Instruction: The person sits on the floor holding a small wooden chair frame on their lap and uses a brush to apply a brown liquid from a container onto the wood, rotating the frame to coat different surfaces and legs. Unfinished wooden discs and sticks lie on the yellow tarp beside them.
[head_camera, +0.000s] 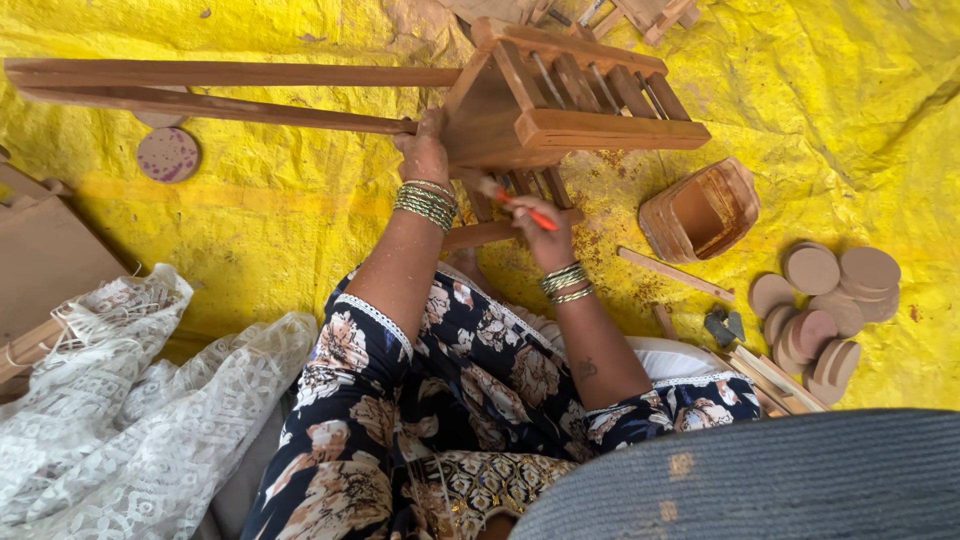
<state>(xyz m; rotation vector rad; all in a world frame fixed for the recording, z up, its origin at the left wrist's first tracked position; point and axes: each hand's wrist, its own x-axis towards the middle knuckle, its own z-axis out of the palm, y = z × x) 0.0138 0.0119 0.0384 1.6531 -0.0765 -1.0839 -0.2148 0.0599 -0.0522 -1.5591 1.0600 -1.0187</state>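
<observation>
1. A yellow sheet (850, 110) covers the floor, and everything else lies on it.
2. A wooden frame (520, 100) with long legs and a slatted end lies on its side in the upper middle of the sheet. Its two long legs run off to the left of the slatted end.
3. White lace cloth (120, 400) is heaped well below and to the left of the frame.
4. A pile of round wooden discs (825, 310) lies well to the right of the frame and lower down.
5. A small brown tub (700, 212) lies tipped on its side just right of the frame, below its slatted end.
6. A single round disc with purple specks (168, 154) lies under the frame's long legs, to the left.
7. A thin wooden strip (675, 273) lies below the tub, to the lower right of the frame.
8. The left hand (424, 150) presses against the frame's underside where the lower leg meets the slatted end; its grip is wrapped around the wood.
9. The right hand (540, 232) sits just under the frame, its grip closed tight on a brush.
10. The brush (515, 202) has a red handle, and its tip touches the frame's lower rails.
</observation>
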